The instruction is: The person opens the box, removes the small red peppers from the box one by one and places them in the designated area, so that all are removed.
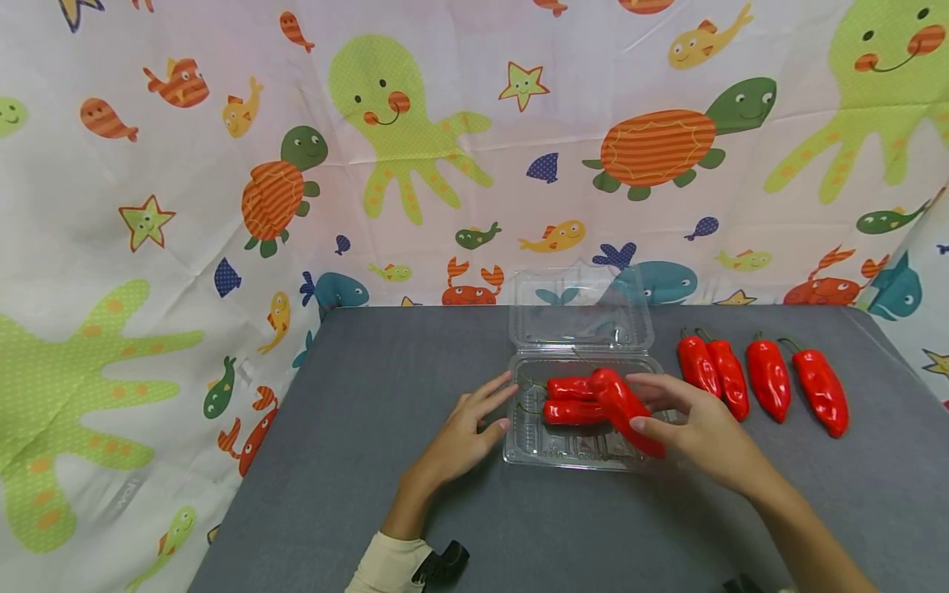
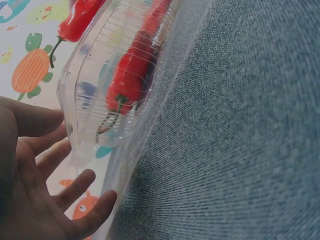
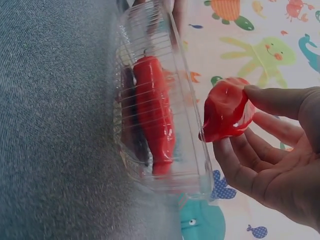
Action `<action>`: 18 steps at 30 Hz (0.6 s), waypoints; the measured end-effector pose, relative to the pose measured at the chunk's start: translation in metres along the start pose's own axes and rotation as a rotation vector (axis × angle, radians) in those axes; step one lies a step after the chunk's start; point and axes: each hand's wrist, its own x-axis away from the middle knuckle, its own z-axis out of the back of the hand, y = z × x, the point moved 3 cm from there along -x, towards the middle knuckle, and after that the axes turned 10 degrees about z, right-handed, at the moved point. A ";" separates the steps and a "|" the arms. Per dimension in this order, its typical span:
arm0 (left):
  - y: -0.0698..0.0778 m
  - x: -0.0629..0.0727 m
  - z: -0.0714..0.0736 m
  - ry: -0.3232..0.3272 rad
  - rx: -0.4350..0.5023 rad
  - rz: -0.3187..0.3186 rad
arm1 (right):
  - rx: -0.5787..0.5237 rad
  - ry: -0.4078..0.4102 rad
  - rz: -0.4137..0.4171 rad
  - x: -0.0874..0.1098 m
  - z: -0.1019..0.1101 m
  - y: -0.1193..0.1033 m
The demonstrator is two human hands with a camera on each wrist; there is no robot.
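A clear plastic clamshell box [image 1: 571, 459] lies on the table with its lid [image 1: 582, 325] raised at the back. Two red peppers [image 1: 574, 413] lie side by side inside, stems pointing left. My right hand [image 1: 708, 428] pinches another red pepper [image 1: 621, 405] between thumb and fingers, tilted over the box's right half; the right wrist view shows this held pepper [image 3: 227, 110] above the rim. At the box's left side is my left hand [image 1: 463, 436], its fingers spread and its fingertips right at the rim. The left wrist view shows that hand [image 2: 45, 185] holding nothing.
Several red peppers [image 1: 769, 380] stand in a row right of the box, stems toward the back. The grey table [image 1: 356, 461] meets a white cloth [image 1: 445, 255] printed with sea animals, behind and at the left.
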 end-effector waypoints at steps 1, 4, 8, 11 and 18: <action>0.000 0.000 0.000 0.000 -0.002 -0.001 | -0.008 0.006 -0.005 0.001 0.001 0.000; 0.000 0.000 0.000 0.001 -0.002 -0.004 | -0.013 0.025 -0.013 0.004 0.005 0.001; 0.000 0.000 0.000 0.001 0.001 -0.008 | -0.011 0.042 -0.035 0.008 0.011 0.005; 0.000 0.000 0.000 -0.001 0.002 -0.009 | -0.007 0.048 -0.052 0.010 0.015 0.007; 0.002 0.001 0.000 -0.001 0.004 -0.023 | 0.005 0.061 -0.104 0.017 0.024 0.015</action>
